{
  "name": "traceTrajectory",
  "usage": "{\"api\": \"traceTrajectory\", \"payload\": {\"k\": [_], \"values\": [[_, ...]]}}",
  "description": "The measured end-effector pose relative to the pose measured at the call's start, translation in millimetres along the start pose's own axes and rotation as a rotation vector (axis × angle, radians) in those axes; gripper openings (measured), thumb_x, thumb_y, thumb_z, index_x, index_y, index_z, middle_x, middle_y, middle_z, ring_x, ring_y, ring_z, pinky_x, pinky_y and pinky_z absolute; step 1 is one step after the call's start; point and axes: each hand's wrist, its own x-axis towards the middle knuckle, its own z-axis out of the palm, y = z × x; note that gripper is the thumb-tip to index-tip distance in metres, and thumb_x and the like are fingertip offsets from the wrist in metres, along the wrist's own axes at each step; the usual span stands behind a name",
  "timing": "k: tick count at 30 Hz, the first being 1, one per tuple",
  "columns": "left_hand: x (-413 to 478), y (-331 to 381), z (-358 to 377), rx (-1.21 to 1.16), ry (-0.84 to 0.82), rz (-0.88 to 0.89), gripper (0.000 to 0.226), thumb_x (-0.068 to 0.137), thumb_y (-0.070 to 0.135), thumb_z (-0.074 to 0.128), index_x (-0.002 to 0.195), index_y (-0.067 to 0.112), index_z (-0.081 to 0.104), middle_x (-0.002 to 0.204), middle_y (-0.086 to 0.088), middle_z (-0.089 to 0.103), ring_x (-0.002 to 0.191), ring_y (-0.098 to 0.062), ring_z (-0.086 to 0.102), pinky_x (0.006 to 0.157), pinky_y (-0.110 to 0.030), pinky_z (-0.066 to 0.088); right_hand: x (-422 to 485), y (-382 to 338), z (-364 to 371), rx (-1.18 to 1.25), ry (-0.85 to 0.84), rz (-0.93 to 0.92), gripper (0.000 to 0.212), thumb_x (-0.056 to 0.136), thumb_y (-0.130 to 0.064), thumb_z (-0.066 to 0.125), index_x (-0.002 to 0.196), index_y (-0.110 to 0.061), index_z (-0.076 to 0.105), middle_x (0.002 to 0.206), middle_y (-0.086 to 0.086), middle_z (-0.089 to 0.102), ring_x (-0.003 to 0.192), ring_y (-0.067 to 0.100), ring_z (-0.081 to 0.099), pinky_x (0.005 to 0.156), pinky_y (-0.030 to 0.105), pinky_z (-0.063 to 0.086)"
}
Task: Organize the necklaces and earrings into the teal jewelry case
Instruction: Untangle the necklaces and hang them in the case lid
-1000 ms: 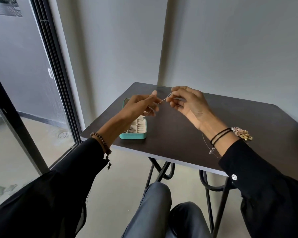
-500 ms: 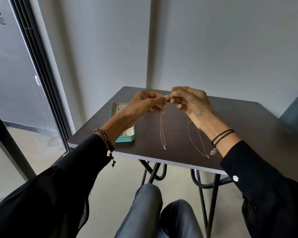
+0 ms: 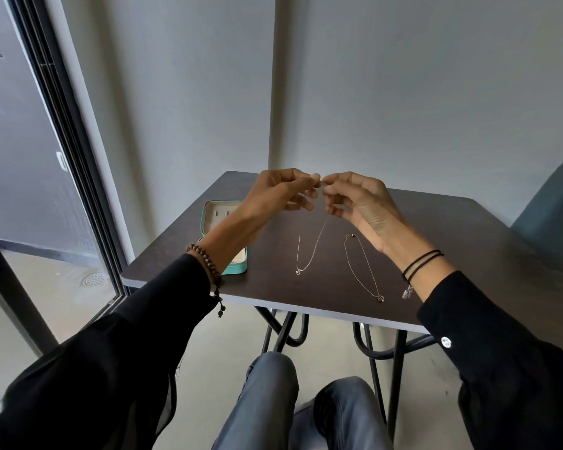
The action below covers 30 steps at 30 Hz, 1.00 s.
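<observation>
My left hand [image 3: 275, 193] and my right hand [image 3: 359, 207] meet fingertip to fingertip above the dark table [image 3: 468, 254], both pinching the top ends of a thin silver necklace [image 3: 312, 251]. Its chain hangs down in a loop with a small pendant near the table top. A second thin necklace [image 3: 361, 267] with a gold pendant lies flat on the table under my right wrist. The open teal jewelry case [image 3: 238, 271] sits at the table's left edge, partly hidden behind my left forearm; its cream lining shows.
A small silver charm [image 3: 407, 292] dangles by my right wrist. The table's front edge is close to my knees [image 3: 273, 384]. A glass door frame [image 3: 78, 157] stands to the left, a grey wall behind, and a teal chair back [image 3: 553, 203] at the far right.
My hands have risen slightly and stayed joined on the necklace's ends. The view has shifted, so the second necklace on the table shows in full.
</observation>
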Motion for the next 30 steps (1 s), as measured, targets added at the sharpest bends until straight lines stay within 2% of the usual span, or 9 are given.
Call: {"api": "traceTrajectory", "payload": {"k": [2, 6, 10, 15, 19, 21, 23, 25, 30], "values": [[0, -3, -1, 0.005, 0.013, -0.002, 0.019, 0.097, 0.031, 0.066, 0.093, 0.014, 0.074, 0.083, 0.001, 0.073, 0.070, -0.014, 0.065, 0.077, -0.028, 0.054, -1, 1, -1, 0.007, 0.000, -0.004, 0.012, 0.089, 0.000, 0.071, 0.100, -0.004, 0.072, 0.079, 0.003, 0.067, 0.073, 0.014, 0.063, 0.075, 0.029, 0.055], [1, -12, -2, 0.008, 0.033, -0.017, 0.021, 0.097, 0.031, 0.067, 0.095, 0.012, 0.075, 0.082, 0.001, 0.072, 0.060, -0.011, 0.059, 0.068, -0.026, 0.051, -2, 4, -3, 0.016, 0.005, -0.009, 0.010, 0.087, -0.001, 0.074, 0.095, -0.007, 0.073, 0.083, 0.004, 0.065, 0.072, 0.014, 0.062, 0.075, 0.029, 0.055], [8, -25, 1, 0.029, 0.036, -0.064, 0.032, 0.095, 0.033, 0.068, 0.105, 0.003, 0.074, 0.081, 0.002, 0.072, 0.057, -0.011, 0.059, 0.068, -0.028, 0.051, 3, 15, -10, 0.007, 0.033, 0.017, 0.011, 0.085, -0.002, 0.076, 0.094, -0.008, 0.073, 0.082, 0.004, 0.066, 0.071, 0.014, 0.063, 0.075, 0.030, 0.055], [22, -52, 9, 0.035, 0.013, -0.148, 0.030, 0.096, 0.032, 0.068, 0.104, 0.004, 0.072, 0.082, 0.003, 0.072, 0.062, -0.012, 0.065, 0.072, -0.026, 0.050, 16, 42, -19, -0.028, 0.093, 0.072, 0.012, 0.085, 0.000, 0.077, 0.095, -0.005, 0.072, 0.077, 0.004, 0.069, 0.068, 0.014, 0.066, 0.073, 0.029, 0.056], [38, -79, 17, 0.033, 0.035, -0.191, 0.025, 0.095, 0.030, 0.069, 0.102, 0.006, 0.071, 0.083, 0.002, 0.073, 0.071, -0.011, 0.069, 0.070, -0.023, 0.047, 32, 63, -31, -0.098, 0.099, 0.122, 0.013, 0.086, 0.000, 0.076, 0.097, -0.006, 0.072, 0.084, 0.006, 0.074, 0.080, 0.018, 0.072, 0.085, 0.033, 0.061], [49, -95, 23, 0.057, 0.066, -0.218, 0.027, 0.094, 0.028, 0.070, 0.103, 0.003, 0.071, 0.084, 0.001, 0.073, 0.073, -0.011, 0.069, 0.070, -0.021, 0.047, 44, 75, -37, -0.155, 0.110, 0.143, 0.012, 0.087, -0.001, 0.076, 0.097, -0.006, 0.072, 0.087, 0.006, 0.075, 0.083, 0.019, 0.074, 0.088, 0.035, 0.061], [60, -112, 26, 0.077, 0.099, -0.223, 0.021, 0.093, 0.024, 0.072, 0.095, 0.004, 0.073, 0.084, -0.003, 0.074, 0.073, -0.014, 0.069, 0.070, -0.021, 0.052, 56, 86, -41, -0.249, 0.144, 0.157, 0.013, 0.087, -0.001, 0.076, 0.099, -0.003, 0.072, 0.087, 0.007, 0.076, 0.082, 0.018, 0.075, 0.087, 0.035, 0.061], [71, -129, 31, 0.143, 0.139, -0.228, 0.016, 0.090, 0.027, 0.075, 0.086, 0.011, 0.075, 0.082, -0.001, 0.076, 0.077, -0.018, 0.070, 0.082, -0.034, 0.058, 68, 99, -45, -0.357, 0.174, 0.154, 0.014, 0.086, -0.002, 0.077, 0.099, -0.002, 0.073, 0.087, 0.008, 0.077, 0.081, 0.017, 0.076, 0.084, 0.034, 0.062], [89, -146, 42, 0.481, 0.191, -0.298, 0.016, 0.088, 0.039, 0.072, 0.095, 0.024, 0.076, 0.089, 0.007, 0.074, 0.089, -0.013, 0.068, 0.086, -0.035, 0.056, 94, 129, -51, -0.675, 0.223, 0.117, 0.011, 0.081, -0.012, 0.083, 0.084, -0.020, 0.075, 0.077, -0.001, 0.077, 0.078, 0.012, 0.075, 0.080, 0.030, 0.061]]}}
